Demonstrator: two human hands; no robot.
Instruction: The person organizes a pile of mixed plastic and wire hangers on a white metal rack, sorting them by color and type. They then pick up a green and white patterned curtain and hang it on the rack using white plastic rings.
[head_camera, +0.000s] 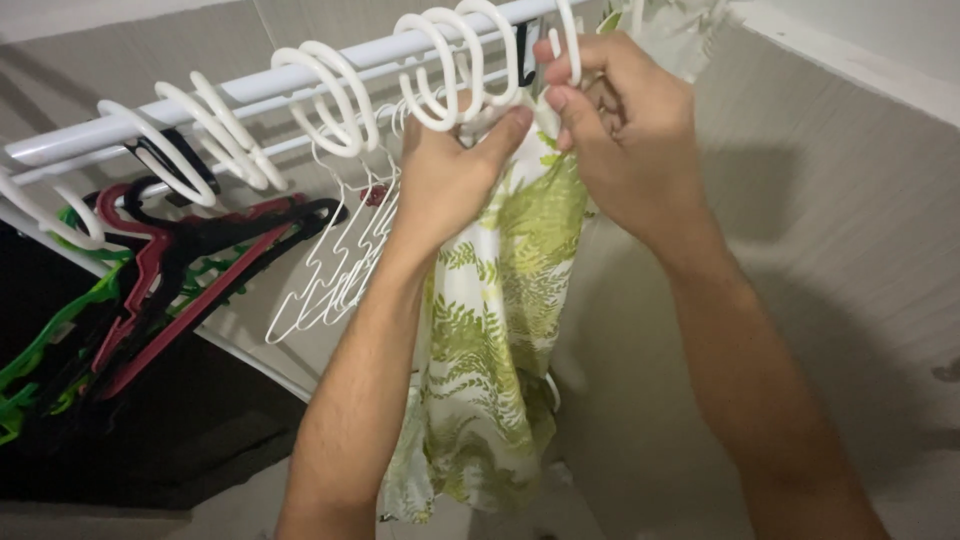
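Under a white closet rail (150, 118), both raised hands, left hand (450, 170) and right hand (620, 140), gripping a leaf-print garment (500, 330).

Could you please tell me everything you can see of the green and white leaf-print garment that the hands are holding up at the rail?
The garment is white, smooth-looking cloth printed with green fern-like leaves. It hangs limp and bunched in vertical folds, its lower edge loose between the forearms. Its top is gathered just under the white rail, among white hanger hooks. The left hand grips the bunched top from the left; the right hand pinches a hook above it. Its cut and any hanger inside are hidden.
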